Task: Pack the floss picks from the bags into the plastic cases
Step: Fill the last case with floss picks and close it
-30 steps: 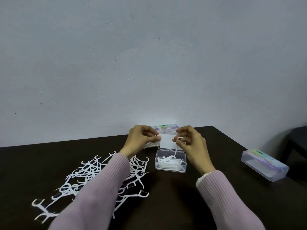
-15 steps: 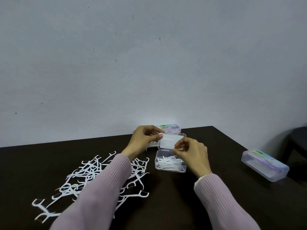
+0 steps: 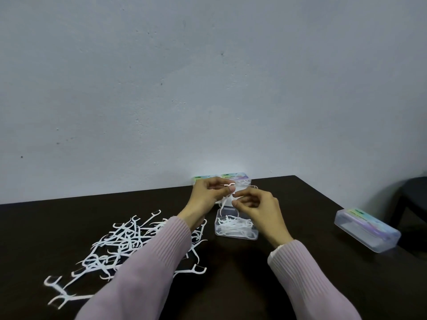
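Dark tabletop [image 3: 288, 262] against a pale wall. Loose floss picks [image 3: 120, 241] piled left of the open case [image 3: 235, 229]. Closed case [image 3: 367, 229] well right of it. Above it, left hand [image 3: 208, 195] pinches a pick [image 3: 227, 195]; right hand [image 3: 258, 206] fingers curled, grip unclear.

The scene is lit evenly and rather dimly, with a cool grey cast on the wall [image 3: 208, 77]. A small bright patch of glare is seen on the wall just above the far edge of the table [image 3: 323, 285], behind the hands. The dark table surface is rendered almost black, and little detail is held in it. Soft shadows are cast under the sleeves. The white picks [image 3: 129, 241] are slightly overexposed against the dark top. The fingers are softened by slight motion blur. The table edge is bowed by wide-angle distortion.
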Available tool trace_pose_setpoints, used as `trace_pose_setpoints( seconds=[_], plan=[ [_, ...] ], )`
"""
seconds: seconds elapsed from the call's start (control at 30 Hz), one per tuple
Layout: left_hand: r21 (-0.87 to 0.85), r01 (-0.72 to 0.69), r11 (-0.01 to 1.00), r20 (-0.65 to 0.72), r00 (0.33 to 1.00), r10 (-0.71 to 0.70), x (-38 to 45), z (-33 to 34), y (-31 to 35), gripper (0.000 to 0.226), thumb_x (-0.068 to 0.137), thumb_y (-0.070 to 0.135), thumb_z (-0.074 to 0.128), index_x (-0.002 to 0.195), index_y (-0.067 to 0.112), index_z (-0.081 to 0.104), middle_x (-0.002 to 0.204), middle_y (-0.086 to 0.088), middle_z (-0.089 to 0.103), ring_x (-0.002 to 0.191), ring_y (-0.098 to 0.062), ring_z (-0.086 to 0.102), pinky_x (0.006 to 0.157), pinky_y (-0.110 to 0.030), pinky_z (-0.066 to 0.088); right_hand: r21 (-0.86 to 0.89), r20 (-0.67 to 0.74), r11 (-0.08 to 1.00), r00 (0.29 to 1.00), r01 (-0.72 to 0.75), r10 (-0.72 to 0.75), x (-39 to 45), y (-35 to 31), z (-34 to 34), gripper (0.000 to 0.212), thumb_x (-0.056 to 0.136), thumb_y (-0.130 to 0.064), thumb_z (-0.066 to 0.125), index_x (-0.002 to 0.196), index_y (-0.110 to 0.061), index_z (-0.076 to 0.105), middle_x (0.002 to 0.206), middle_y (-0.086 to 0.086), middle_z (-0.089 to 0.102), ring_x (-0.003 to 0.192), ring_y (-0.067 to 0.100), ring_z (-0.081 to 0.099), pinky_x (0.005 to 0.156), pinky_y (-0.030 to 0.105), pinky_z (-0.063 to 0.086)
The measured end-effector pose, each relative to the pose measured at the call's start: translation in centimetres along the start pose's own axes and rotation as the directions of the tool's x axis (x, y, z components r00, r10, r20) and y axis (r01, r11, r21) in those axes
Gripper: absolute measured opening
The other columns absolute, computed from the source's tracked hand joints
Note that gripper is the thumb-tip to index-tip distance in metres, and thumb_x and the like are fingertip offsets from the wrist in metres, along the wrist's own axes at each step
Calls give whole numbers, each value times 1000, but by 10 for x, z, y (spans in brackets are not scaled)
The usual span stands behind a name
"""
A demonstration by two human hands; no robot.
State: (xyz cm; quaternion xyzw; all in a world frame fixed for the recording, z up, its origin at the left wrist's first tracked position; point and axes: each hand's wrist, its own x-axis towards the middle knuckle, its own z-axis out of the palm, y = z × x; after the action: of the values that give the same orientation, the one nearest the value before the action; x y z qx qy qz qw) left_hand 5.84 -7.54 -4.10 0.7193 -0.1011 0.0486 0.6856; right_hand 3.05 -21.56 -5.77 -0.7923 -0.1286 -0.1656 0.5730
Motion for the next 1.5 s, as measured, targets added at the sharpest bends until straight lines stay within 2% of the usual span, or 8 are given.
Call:
trace_pose_setpoints(
  seconds=[0.37, 0.5, 0.73, 0.87, 1.07, 1.2, 1.3, 1.5],
  plan=[
    [-330, 93, 940, -61, 991, -119, -8, 16, 4, 22, 80, 4, 69, 102, 3, 64, 78, -1, 69, 65, -8, 65, 60, -20, 52, 73, 107, 991, 988, -115, 107, 2, 0, 3, 25, 94, -28, 51, 89, -12, 69, 76, -2, 69, 61, -2, 60, 57, 9, 44],
    [-231, 88, 969, -32, 995, -98, -8, 10, 3, 19, 81, 11, 70, 99, 10, 64, 78, 4, 69, 67, -5, 63, 73, -22, 43, 69, 136, 986, 980, -154, 144, 4, 1, 0, 30, 97, -25, 45, 85, -8, 66, 72, 0, 62, 67, 7, 58, 61, 13, 45],
    [-56, 103, 993, -39, 994, -105, -11, -15, 7, 25, 86, 13, 65, 111, 13, 64, 112, -5, 67, 102, -11, 60, 79, -23, 44, -359, 13, 932, 998, -47, 56, 4, 9, -5, 15, 88, -26, 62, 100, -23, 71, 86, -9, 67, 88, 6, 63, 87, 27, 50],
    [4, 114, 993, -22, 993, -114, -25, -34, 9, 18, 87, 7, 63, 101, 17, 65, 104, 0, 69, 100, -13, 62, 93, -31, 45, -607, 68, 794, 995, -17, 74, 0, 9, -2, 17, 89, -36, 59, 103, -32, 68, 100, -12, 67, 101, 7, 57, 101, 34, 26],
    [224, 115, 968, -14, 993, -115, -55, -76, 6, 18, 88, 15, 63, 105, 20, 65, 104, 1, 71, 98, -11, 65, 82, -22, 47, -660, 158, 738, 986, 143, -50, -7, 5, 8, 13, 89, -33, 60, 99, -30, 68, 99, -13, 67, 96, 4, 56, 109, 35, 24],
    [483, 76, 872, 21, 995, -98, -79, -115, -2, 15, 87, 15, 66, 100, 22, 66, 100, 4, 70, 92, -4, 65, 80, -15, 49, -470, 349, 817, 920, 334, -175, -16, -5, 26, 18, 86, -22, 63, 100, -31, 67, 101, -10, 65, 94, 2, 55, 92, 29, 46],
    [688, 49, 724, 56, 991, -120, -95, -147, -3, 19, 85, 21, 69, 102, 27, 66, 105, 10, 66, 98, -1, 60, 86, -16, 47, -429, 517, 792, 837, 434, -179, -24, -18, 46, 34, 86, -21, 60, 119, -28, 59, 122, -8, 59, 104, 1, 51, 94, 17, 39],
    [846, 101, 524, 119, 922, -369, -127, -185, 9, 63, 69, 45, 77, 125, 40, 50, 133, 17, 40, 125, -2, 33, 106, -23, 27, -540, 716, 712, 690, 449, 108, -30, -33, 87, 73, 87, -28, 57, 148, -15, 18, 154, 2, 23, 140, 16, 25, 114, 31, 23]
  ],
)
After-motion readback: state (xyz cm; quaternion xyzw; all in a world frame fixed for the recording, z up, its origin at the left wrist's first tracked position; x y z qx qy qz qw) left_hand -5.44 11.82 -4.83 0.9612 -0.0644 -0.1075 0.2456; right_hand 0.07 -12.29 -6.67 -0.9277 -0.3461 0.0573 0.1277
